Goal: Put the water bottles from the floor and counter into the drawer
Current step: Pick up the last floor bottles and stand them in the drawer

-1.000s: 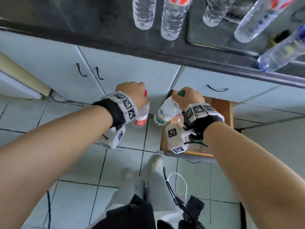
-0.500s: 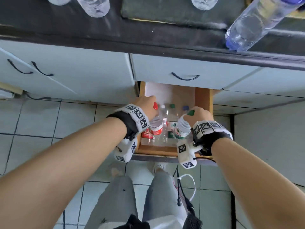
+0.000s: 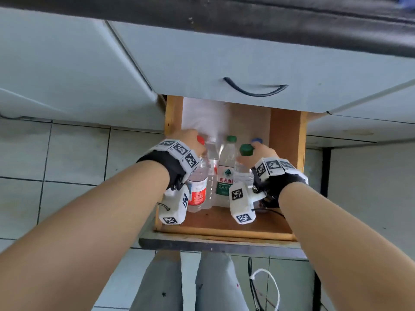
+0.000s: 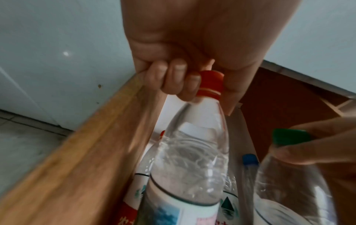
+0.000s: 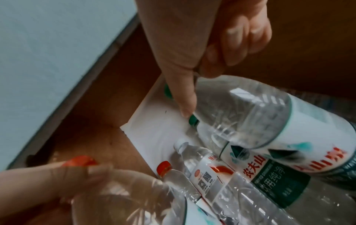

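An open wooden drawer (image 3: 224, 232) holds several water bottles lying side by side, among them a green-capped one (image 3: 226, 171) and a blue-capped one (image 3: 257, 140). My left hand (image 3: 193, 142) pinches the red cap (image 4: 210, 83) of a clear bottle (image 3: 197, 185) that hangs inside the drawer against its left wall (image 4: 77, 167). My right hand (image 3: 260, 151) grips the neck of a green-capped bottle (image 3: 242, 173) just under its cap (image 3: 246, 149), over the drawer's middle. In the right wrist view this bottle (image 5: 269, 121) hangs tilted above the lying bottles (image 5: 269, 175).
A closed drawer front with a black handle (image 3: 253, 90) overhangs the back of the open drawer. White paper (image 3: 202, 117) lines the drawer's far part. The dark counter edge (image 3: 269, 19) runs above. Tiled floor (image 3: 67, 153), my legs (image 3: 179, 283) and a cable (image 3: 265, 283) lie below.
Both hands carried their bottles from in front of the cabinet doors rightward and down into the open drawer. The bottles on the counter have left the view.
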